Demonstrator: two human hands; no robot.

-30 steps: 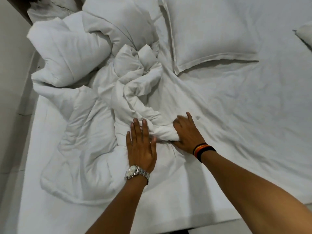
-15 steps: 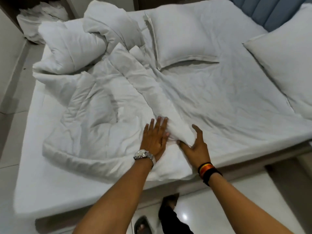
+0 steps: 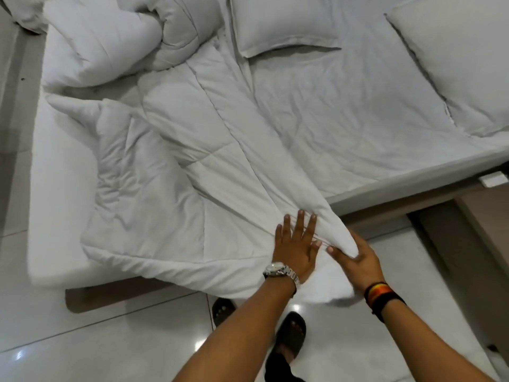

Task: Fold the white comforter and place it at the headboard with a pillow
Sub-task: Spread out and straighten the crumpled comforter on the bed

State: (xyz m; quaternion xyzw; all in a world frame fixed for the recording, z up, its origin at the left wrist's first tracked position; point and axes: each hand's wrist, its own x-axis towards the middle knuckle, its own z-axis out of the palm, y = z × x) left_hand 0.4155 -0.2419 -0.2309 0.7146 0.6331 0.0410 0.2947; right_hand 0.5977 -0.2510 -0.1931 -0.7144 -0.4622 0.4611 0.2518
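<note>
The white comforter (image 3: pixel 170 166) lies rumpled across the left half of the bed, stretched into a long ridge that runs down to the bed's near edge and hangs past it. My right hand (image 3: pixel 355 260) grips the bunched corner of the comforter over the floor. My left hand (image 3: pixel 296 246), with a silver watch, lies flat with spread fingers on the comforter beside that corner. One pillow (image 3: pixel 281 20) lies at the top middle of the bed. A second pillow (image 3: pixel 457 67) lies at the right.
The bed's white sheet (image 3: pixel 344 119) is bare on the right half. A puffy white bundle (image 3: pixel 96 48) sits at the top left. The wooden bed frame (image 3: pixel 413 194) edges the mattress. Glossy white floor tiles (image 3: pixel 82 340) lie below, with my sandalled feet (image 3: pixel 292 334).
Both hands have pulled the comforter corner back toward me, from mid-bed to past the bed's near edge. The crumpled heap has stretched out into a long ridge. The view has backed away.
</note>
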